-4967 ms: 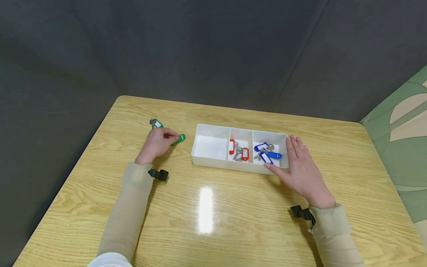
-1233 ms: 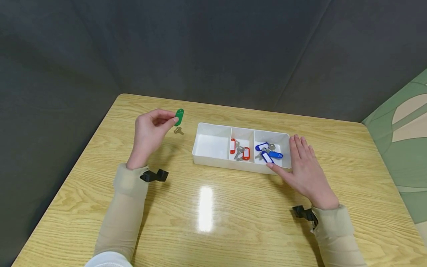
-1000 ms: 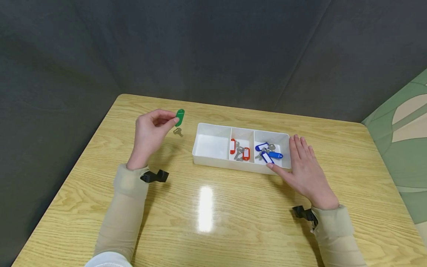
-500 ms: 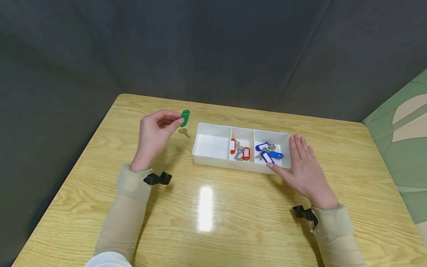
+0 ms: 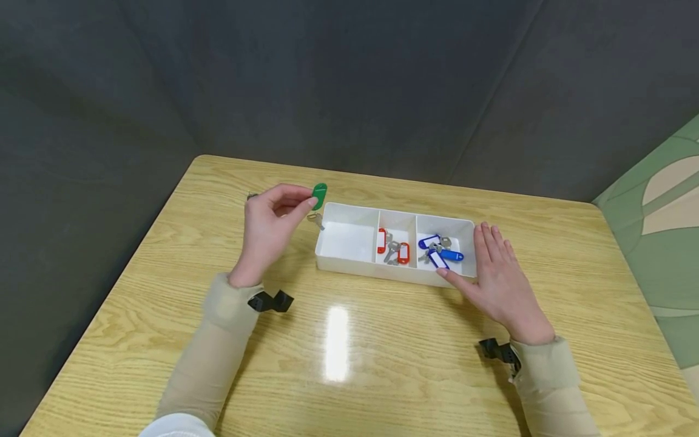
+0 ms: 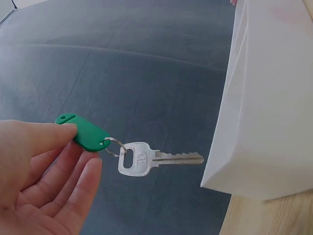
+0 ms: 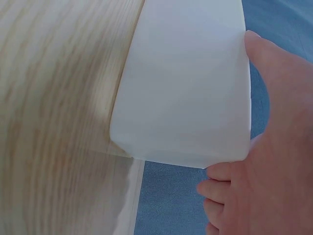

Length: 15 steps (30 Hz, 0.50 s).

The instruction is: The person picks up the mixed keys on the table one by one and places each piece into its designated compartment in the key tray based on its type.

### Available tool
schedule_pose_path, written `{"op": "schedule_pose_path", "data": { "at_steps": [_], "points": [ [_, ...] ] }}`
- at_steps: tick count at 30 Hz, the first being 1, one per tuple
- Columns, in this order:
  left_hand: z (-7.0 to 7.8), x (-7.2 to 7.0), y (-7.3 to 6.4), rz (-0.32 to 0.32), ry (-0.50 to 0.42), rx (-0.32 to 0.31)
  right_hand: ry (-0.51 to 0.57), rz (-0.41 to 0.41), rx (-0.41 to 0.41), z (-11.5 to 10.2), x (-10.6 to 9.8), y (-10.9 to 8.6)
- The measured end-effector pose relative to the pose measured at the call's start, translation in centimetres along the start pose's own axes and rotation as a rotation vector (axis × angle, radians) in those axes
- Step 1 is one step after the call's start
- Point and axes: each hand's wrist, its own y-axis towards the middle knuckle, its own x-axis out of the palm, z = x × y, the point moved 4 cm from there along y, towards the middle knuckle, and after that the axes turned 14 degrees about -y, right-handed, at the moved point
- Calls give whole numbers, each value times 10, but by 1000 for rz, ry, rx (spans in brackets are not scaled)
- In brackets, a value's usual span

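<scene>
My left hand [image 5: 273,223] pinches a green key tag [image 5: 319,195] between thumb and forefinger, just off the left end of a white divided tray [image 5: 345,241]. From the tag's ring hangs a silver key [image 6: 137,159], its tip close to the tray wall in the left wrist view. The tray's left compartment holds nothing. Red-tagged keys [image 5: 403,252] lie in the middle one and blue-tagged keys [image 5: 451,255] in the right one. My right hand [image 5: 502,282] rests against the tray's right end, fingers straight, thumb on the front rim.
Behind the left hand, a bit of another key [image 5: 251,195] shows on the wooden table [image 5: 382,352]; the hand hides the rest. Dark cloth [image 5: 327,91] rises beyond the table's back edge, and a green patterned surface [image 5: 671,243] borders the right.
The left hand picked up the green-tagged key from the table after the oldest frame. Over the last second it has carried it right, to the tray's left end. The right hand has stayed put.
</scene>
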Motion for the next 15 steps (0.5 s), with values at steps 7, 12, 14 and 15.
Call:
{"op": "schedule_pose_path", "data": {
  "at_steps": [7, 12, 14, 15],
  "points": [
    [-2, 9, -3, -20, -27, 10, 4, 0, 5, 0, 1, 0],
    [-11, 19, -6, -54, -32, -20, 9, -8, 10, 0, 1, 0],
    [-15, 23, -7, -69, -29, -39, 9, -10, 10, 0, 1, 0],
    [-17, 25, -8, -78, -24, -46, 9, -12, 10, 0, 1, 0]
  ]
}}
